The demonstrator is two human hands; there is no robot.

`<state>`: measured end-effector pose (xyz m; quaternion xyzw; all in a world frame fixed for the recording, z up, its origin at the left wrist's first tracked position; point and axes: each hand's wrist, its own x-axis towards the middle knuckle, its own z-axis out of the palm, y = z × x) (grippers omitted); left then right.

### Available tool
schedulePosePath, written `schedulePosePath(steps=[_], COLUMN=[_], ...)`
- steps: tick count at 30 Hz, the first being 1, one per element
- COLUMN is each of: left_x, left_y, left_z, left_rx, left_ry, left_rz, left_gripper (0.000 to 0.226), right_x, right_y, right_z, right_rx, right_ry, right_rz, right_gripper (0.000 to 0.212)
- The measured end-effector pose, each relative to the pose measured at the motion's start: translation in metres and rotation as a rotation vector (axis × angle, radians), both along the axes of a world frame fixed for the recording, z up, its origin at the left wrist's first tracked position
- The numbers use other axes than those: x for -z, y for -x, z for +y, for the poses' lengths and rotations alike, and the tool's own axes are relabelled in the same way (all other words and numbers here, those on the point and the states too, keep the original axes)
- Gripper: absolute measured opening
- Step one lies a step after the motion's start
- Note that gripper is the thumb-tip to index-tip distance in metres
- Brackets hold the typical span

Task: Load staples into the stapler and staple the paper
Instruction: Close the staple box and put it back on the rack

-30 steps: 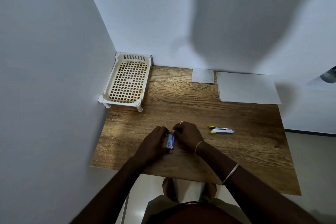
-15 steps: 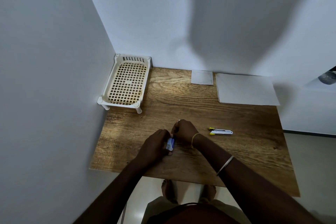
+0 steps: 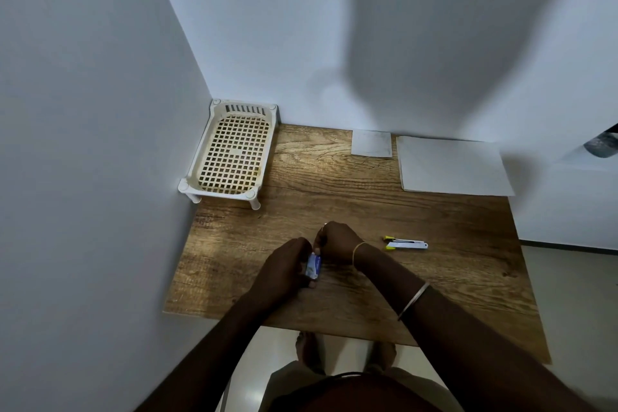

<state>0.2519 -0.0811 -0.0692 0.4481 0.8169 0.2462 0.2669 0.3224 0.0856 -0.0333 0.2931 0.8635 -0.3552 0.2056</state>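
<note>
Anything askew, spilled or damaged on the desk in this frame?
Nothing stands out. The stapler lies flat on the table, untouched; the paper sits squarely near the wall, and the basket stands upright in the corner. Both hands, left and right, hold the small staple box; no loose staples are visible.

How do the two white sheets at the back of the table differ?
The small sheet is close to square, while the large sheet is a wide rectangle covering far more of the table. The small sheet sits nearer the cream basket; the large sheet lies to its right, reaching the table's right edge. The small sheet shows faint marks; the large sheet looks plain. Both lie flat against the back wall, untouched by either hand.
</note>
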Motion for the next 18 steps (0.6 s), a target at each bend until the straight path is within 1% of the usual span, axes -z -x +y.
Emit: schedulePosePath(steps=[6, 11, 12, 14, 16, 18], left_x=[-0.002, -0.002, -0.002, -0.004, -0.005, -0.007], left_y=[0.0, 0.0, 0.0, 0.001, 0.002, 0.002], left_z=[0.0, -0.001, -0.001, -0.001, 0.0, 0.001], left_rx=[-0.03, -0.037, -0.028, 0.002, 0.021, 0.029], left_ry=[0.013, 0.009, 0.007, 0.002, 0.001, 0.007], left_rz=[-0.032, -0.068, -0.061, -0.028, -0.005, -0.007], left_gripper=[0.057, 0.074, 0.074, 0.067, 0.058, 0.056], right_x=[-0.002, 0.001, 0.002, 0.005, 0.006, 0.007], right_y=[-0.008, -0.017, -0.02, -0.024, -0.027, -0.028], right_z=[0.001, -0.003, -0.005, -0.011, -0.016, -0.019], right_rx=[-0.035, -0.003, 0.015, 0.032, 0.024, 0.017], right_ry=[-0.014, -0.016, -0.021, -0.047, -0.085, -0.11], right_rz=[0.049, 0.094, 0.107, 0.143, 0.18, 0.202], right_gripper=[0.014, 0.018, 0.018, 0.019, 0.018, 0.016])
